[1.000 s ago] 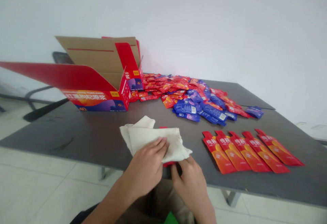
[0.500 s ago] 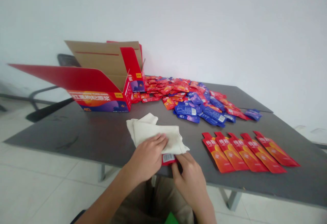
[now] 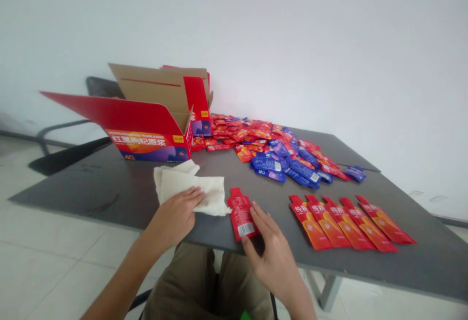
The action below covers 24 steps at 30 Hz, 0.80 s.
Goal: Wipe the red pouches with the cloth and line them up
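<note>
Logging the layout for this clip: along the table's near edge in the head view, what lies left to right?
From the left: crumpled white cloth, single flat red plastic sachet, row of five red-and-orange sachets.

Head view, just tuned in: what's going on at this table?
A person is working at a dark table. The left hand lies flat on a white cloth. The right hand touches the lower end of a single red sachet, which lies barcode-up beside the cloth. To the right, five red sachets lie side by side in a row. Further back are a loose pile of red and blue sachets and an open red carton.
</note>
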Tool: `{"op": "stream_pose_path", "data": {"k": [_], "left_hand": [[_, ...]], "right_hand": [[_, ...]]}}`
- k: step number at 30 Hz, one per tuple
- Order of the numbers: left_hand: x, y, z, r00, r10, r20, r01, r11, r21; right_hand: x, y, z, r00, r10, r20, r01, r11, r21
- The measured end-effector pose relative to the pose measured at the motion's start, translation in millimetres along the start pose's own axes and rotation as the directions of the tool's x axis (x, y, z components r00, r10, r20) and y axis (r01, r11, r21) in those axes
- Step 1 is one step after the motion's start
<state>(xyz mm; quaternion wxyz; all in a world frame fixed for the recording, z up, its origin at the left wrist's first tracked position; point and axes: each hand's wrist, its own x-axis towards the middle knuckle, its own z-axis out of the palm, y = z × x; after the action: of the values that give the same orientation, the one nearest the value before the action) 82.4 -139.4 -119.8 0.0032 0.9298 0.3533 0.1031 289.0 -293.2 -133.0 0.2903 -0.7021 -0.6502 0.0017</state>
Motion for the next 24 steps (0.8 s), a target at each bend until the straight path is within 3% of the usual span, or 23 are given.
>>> {"op": "stream_pose_path", "data": {"k": [6, 13, 17, 24], "left_hand": [[0, -4, -0.9, 0.998, -0.038, -0.059, 0.033, 0.995, -0.089], [0, -2, 3.6, 0.993, -0.033, -0.114, 0.017, 0.991, -0.134], [-2, -1, 2.9, 0.989, -0.039, -0.139, 0.019, 0.990, -0.143], [-2, 2, 0.8, 0.991, -0.039, -0.132, 0.021, 0.990, -0.141]], "right_hand": [[43, -40, 16, 0.982, 0.086, 0.171, -0.026, 0.945, -0.326], [71, -52, 8, 0.918, 0.165, 0.362, 0.133, 0.730, -0.671], [75, -46, 0, 0.916, 0.203, 0.346, 0.126, 0.672, -0.730], [73, -28, -7, 0.944, 0.224, 0.242, 0.031, 0.672, -0.740]]}}
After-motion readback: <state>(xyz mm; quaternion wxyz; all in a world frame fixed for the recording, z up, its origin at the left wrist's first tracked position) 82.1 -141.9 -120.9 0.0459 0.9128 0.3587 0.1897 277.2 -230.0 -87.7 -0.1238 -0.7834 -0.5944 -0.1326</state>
